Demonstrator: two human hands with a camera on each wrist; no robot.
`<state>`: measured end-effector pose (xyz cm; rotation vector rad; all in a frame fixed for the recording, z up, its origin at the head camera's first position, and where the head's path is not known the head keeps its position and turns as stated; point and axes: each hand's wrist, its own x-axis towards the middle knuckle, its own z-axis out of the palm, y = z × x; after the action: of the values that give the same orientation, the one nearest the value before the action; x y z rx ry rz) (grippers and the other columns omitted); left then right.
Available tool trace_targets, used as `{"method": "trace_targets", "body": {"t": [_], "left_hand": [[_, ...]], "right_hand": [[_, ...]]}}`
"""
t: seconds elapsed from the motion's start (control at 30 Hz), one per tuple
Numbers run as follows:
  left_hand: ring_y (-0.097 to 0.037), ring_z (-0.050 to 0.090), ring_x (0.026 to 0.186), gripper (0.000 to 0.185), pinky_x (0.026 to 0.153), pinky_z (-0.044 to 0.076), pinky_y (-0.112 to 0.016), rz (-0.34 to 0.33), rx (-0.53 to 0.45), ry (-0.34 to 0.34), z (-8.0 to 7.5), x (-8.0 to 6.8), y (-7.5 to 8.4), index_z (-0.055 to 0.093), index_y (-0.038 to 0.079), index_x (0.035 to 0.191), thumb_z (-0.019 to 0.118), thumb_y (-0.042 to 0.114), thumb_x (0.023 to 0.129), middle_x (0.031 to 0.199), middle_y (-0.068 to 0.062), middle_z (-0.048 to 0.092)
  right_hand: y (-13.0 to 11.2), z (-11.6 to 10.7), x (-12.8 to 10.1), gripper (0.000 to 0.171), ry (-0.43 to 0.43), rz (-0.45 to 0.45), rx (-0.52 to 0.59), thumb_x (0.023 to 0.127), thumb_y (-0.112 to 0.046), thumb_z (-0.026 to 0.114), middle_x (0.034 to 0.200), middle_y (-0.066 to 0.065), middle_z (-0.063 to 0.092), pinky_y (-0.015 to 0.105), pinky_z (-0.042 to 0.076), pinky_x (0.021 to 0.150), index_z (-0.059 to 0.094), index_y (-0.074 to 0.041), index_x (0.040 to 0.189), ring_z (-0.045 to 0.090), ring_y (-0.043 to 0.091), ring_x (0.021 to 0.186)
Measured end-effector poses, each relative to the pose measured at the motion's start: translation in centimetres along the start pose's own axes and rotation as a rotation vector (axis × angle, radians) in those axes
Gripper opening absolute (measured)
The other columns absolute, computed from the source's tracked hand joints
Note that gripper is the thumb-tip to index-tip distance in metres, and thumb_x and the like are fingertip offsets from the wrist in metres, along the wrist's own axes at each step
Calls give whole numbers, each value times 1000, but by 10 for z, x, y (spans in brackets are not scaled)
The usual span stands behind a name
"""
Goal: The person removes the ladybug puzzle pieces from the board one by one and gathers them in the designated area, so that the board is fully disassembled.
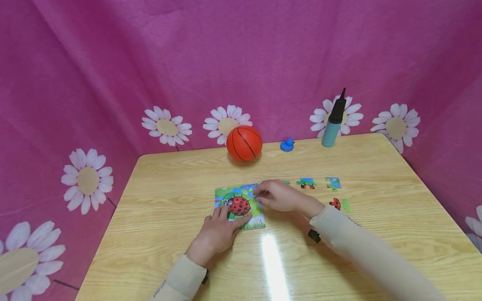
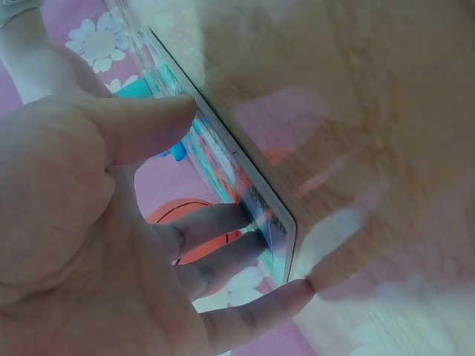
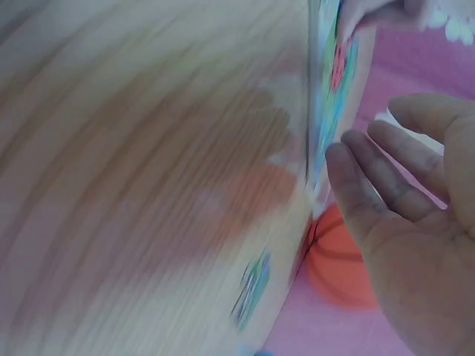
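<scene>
Puzzle (image 1: 241, 205) flat mid-table (image 1: 158, 200). Left hand (image 1: 218, 232) pressing its near-left corner, fingers flat, gripping nothing. Right hand (image 1: 276, 195) over far-right edge, fingers straight, touching. Loose pieces (image 1: 306, 183) just right. Ball (image 1: 244, 143) behind.

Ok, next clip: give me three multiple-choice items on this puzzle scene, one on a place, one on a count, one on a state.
1. Where is the orange ball?
A. at the table's far edge, by the pink backdrop
B. on the puzzle board
C. in the right hand

2. How many loose puzzle pieces lie in the open to the right of the hands?
A. one
B. three
C. six

3. What is the left hand doing?
A. resting its fingers on the puzzle board
B. holding the pump
C. hanging off the table

Answers: 1 A, the ball sits beyond the board near the cloth. 2 B, two pieces in a row and one nearer. 3 A, straight fingers lie on the ladybird picture.
</scene>
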<state>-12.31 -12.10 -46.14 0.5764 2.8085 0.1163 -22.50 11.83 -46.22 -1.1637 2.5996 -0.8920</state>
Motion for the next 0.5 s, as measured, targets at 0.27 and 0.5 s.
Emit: {"method": "trace_targets", "body": {"t": [0.27,0.5], "left_hand": [[-43,45,140,41,95,55,-63,35,34,42,-2,-2,-1,59,47,146,55,29,109,151,-28,45],[-39,51,124,28,84,56,-57,64,56,127,-1,-6,-1,72,35,131,62,30,106,134,-20,51]], "right_hand": [[-24,27,28,31,-101,-23,64,102,-16,69,119,8,76,39,58,97,72,-3,130,69,21,109],[-39,40,45,31,-136,-35,106,98,-13,71,109,10,69,25,53,84,72,-2,127,63,19,98]]}}
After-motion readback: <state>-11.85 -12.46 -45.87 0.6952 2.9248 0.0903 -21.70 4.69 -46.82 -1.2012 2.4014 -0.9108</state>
